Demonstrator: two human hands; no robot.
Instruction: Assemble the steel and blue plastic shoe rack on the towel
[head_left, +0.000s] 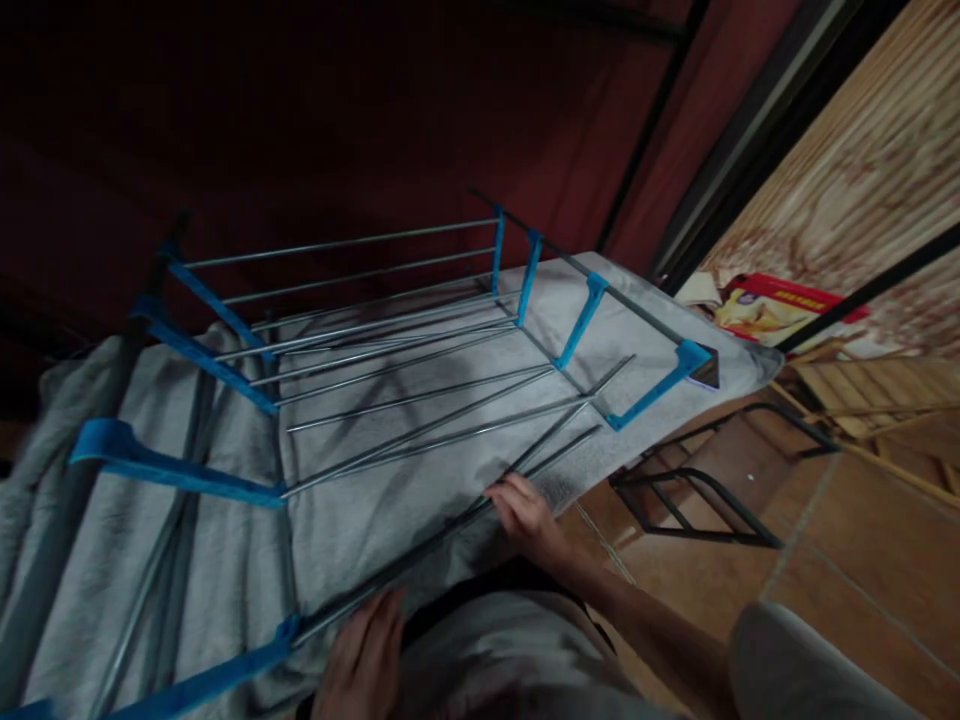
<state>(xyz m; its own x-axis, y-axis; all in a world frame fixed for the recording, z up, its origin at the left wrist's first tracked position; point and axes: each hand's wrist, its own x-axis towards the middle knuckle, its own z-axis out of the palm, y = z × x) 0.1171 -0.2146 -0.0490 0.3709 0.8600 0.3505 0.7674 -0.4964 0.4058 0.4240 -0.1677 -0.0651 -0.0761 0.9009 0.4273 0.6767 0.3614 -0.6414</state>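
Bare forearms; grey top; both hands (525, 515) ungloved.

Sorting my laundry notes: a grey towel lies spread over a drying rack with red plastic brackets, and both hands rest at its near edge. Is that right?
Not quite. The head view shows the rack's brackets are blue, not red. The rest holds: a grey towel lies spread over the rack, and the left hand and right hand rest at its near edge.

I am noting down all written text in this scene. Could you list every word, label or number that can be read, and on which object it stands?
Nothing can be read.
Red and yellow package on the floor by the wooden wall: yellow lettering on its red band, too blurred to read.
Drying rack, grey towel, left hand, right hand: no text visible.
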